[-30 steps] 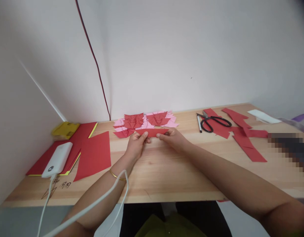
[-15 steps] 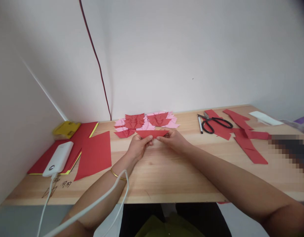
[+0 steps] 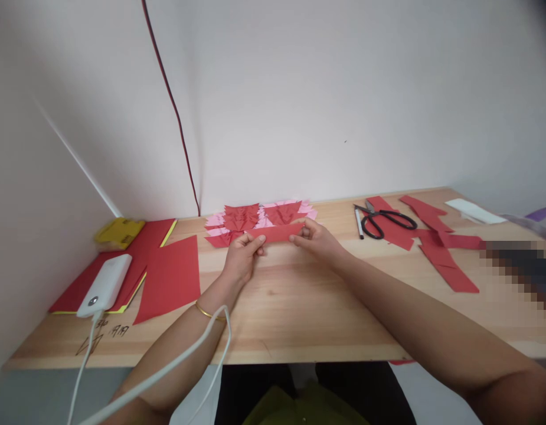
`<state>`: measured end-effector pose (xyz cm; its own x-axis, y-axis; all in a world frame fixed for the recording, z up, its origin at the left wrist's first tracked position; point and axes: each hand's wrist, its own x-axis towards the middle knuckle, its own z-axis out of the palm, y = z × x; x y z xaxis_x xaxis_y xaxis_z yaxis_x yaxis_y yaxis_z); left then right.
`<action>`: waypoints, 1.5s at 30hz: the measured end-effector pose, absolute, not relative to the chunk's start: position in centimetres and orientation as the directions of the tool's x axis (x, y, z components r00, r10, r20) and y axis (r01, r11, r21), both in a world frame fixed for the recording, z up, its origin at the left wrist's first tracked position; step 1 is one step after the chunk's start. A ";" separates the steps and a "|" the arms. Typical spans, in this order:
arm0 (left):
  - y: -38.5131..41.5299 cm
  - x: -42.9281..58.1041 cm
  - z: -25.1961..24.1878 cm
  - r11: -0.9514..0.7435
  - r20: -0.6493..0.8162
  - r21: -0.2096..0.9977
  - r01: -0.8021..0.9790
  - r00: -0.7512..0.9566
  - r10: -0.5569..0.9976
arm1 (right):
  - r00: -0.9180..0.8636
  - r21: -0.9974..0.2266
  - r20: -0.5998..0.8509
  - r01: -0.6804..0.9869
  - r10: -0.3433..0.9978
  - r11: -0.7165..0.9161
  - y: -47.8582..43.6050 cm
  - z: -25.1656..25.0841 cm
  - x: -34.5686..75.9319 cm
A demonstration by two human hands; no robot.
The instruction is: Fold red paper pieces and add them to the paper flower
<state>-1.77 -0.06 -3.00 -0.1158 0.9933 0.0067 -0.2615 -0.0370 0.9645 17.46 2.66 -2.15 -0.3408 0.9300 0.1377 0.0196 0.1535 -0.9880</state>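
Note:
A narrow red piece of paper (image 3: 277, 234) is stretched between my hands above the table. My left hand (image 3: 244, 255) pinches its left end, thumb on the near face. At the other end my right hand (image 3: 316, 242) grips it between thumb and fingers. Just behind lie pleated red paper shapes (image 3: 241, 217) on top of pink pleated paper (image 3: 266, 219), partly covered by my hands and the strip. Whether the strip is folded double I cannot tell.
On the left are a flat red sheet (image 3: 173, 280), a white power bank (image 3: 105, 284) with a cable, and a yellow packet (image 3: 120, 234). Black-handled scissors (image 3: 390, 219), a pen (image 3: 359, 223) and red paper scraps (image 3: 450, 268) lie right. A wall (image 3: 273, 106) rises behind the table.
My hands have moved apart and slightly up, toward the ends of the red paper. The paper now shows a broader, straighter strip between them.

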 end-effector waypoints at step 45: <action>-0.3 -1.3 -3.7 -0.312 0.244 0.574 0.757 0.206 0.948 | -0.340 -0.536 0.004 0.793 0.940 0.289 2.4 -2.7 16.8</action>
